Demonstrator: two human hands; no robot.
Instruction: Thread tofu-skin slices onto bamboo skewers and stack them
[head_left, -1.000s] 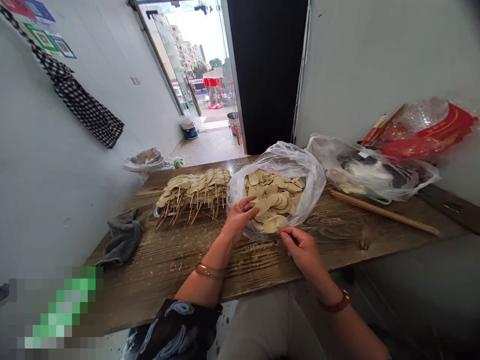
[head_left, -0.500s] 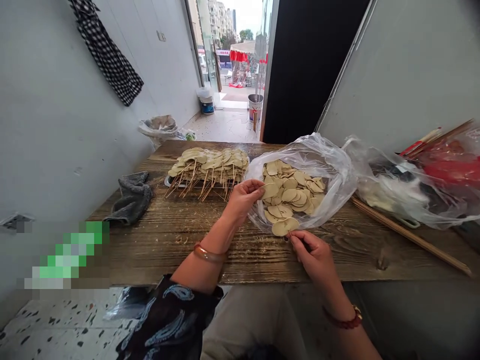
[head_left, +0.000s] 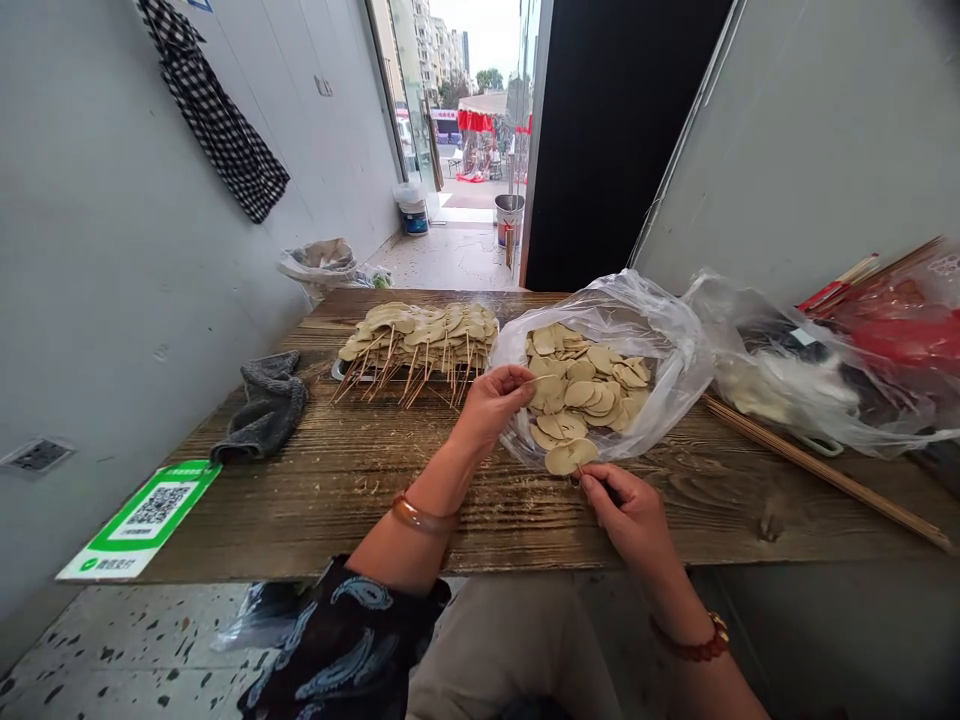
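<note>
the wooden table point(head_left: 300, 520) runs under everything here, crumbs scattered across its middle, so a dropped piece could come up gritty. right of centre sits the clear plastic bag point(head_left: 679, 370), mouth spread wide, its loose wall crumpled upright; a wrist brushing it could fold that soft film over the pale slices point(head_left: 592, 385) heaped inside. just to its left, a metal tray point(head_left: 341, 372) bears a high stack of skewered slices point(head_left: 420, 330), stick ends jutting over the near side. the left forearm lies close in front of those ends, and i'd guess a careless swing could snag one and pull pieces off. the bundle of bare sticks point(head_left: 825, 472) slants away right of the bag; an elbow knock might scatter it, since i see no tie around it

then the hands. the left hand point(head_left: 495, 405) pinches what looks like one thin slice point(head_left: 544, 378) by its edge, over the bag's near left part; gripped that lightly, it could slip or crack if pressed. the right hand point(head_left: 626, 505) has thumb and fingertips closed on a stick point(head_left: 580, 469), with a threaded slice point(head_left: 570, 457) just past them at the bag's near rim. that piece could tear if the stick twists, and a misjudged push could prick a finger, though i can't make out the tip
</note>
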